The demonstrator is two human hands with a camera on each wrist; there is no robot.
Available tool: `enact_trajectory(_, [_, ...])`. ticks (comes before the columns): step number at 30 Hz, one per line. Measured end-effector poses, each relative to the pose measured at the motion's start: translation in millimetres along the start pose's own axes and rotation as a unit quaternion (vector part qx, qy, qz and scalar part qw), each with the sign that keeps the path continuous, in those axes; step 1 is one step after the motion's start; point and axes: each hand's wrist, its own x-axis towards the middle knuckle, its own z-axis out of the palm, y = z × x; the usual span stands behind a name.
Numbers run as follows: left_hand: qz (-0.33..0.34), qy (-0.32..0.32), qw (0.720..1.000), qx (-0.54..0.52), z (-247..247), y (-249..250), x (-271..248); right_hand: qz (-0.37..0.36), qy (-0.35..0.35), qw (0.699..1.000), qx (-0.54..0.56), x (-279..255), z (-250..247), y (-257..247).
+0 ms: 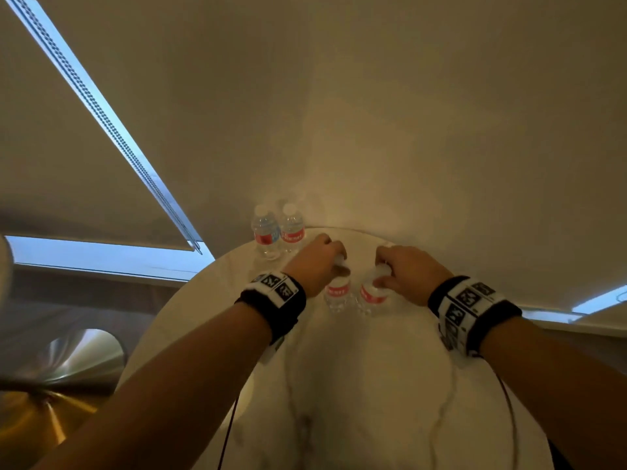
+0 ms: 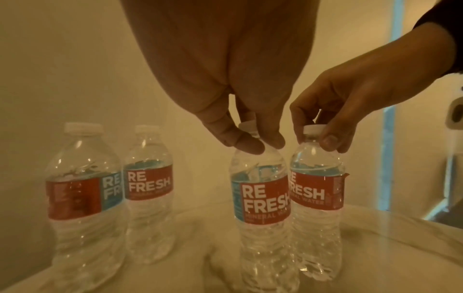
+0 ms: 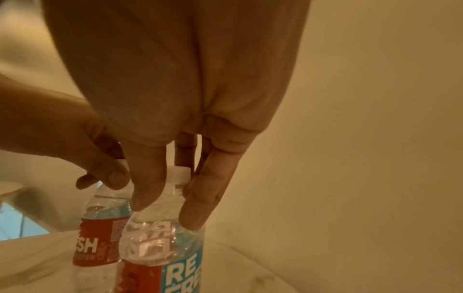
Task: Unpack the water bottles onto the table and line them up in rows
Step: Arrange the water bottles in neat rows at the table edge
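Four clear water bottles with red and blue labels stand upright on a round white marble table (image 1: 356, 385). Two of them (image 1: 265, 235) (image 1: 292, 228) are side by side at the far left edge. My left hand (image 1: 339, 262) pinches the neck of a third bottle (image 1: 337, 293) from above. In the left wrist view its fingertips (image 2: 250, 143) close just under that bottle's (image 2: 260, 198) cap. My right hand (image 1: 383, 266) grips the cap of the fourth bottle (image 1: 371, 295), which touches the third. In the right wrist view the right hand's fingers (image 3: 150, 188) surround the cap of the fourth bottle (image 3: 162, 247).
A plain wall rises right behind the table's far edge. A window with a roller blind and bead chain (image 1: 112, 130) is at the left. A shiny metal dome (image 1: 78, 354) sits low on the left, off the table. Thin cables (image 1: 230, 425) hang from my wrists.
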Motion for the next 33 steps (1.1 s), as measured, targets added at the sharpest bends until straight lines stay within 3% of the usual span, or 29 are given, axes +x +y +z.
enact_trajectory(9, [-0.028,0.053,0.997,0.047,-18.0,-41.6,73.6,-0.01,0.039,0.999,0.003,100.9,-17.9,-10.9])
enact_trajectory(20, [-0.044,0.082,0.992,0.081,-22.8,-51.2,78.0,-0.072,0.019,0.997,-0.008,119.4,-22.9,-10.7])
enact_trajectory(26, [-0.053,0.102,0.991,0.065,-26.8,-39.6,46.1,-0.038,0.042,0.998,0.028,81.1,-19.1,-5.1])
enact_trajectory(30, [-0.011,0.16,0.986,0.04,-15.4,-27.8,-17.2,-0.079,-0.022,0.996,-0.029,15.5,-12.3,-12.2])
enact_trajectory(33, [0.031,0.092,0.995,0.006,1.1,-5.5,-83.6,-0.135,-0.074,0.988,-0.027,-48.2,1.4,-21.4])
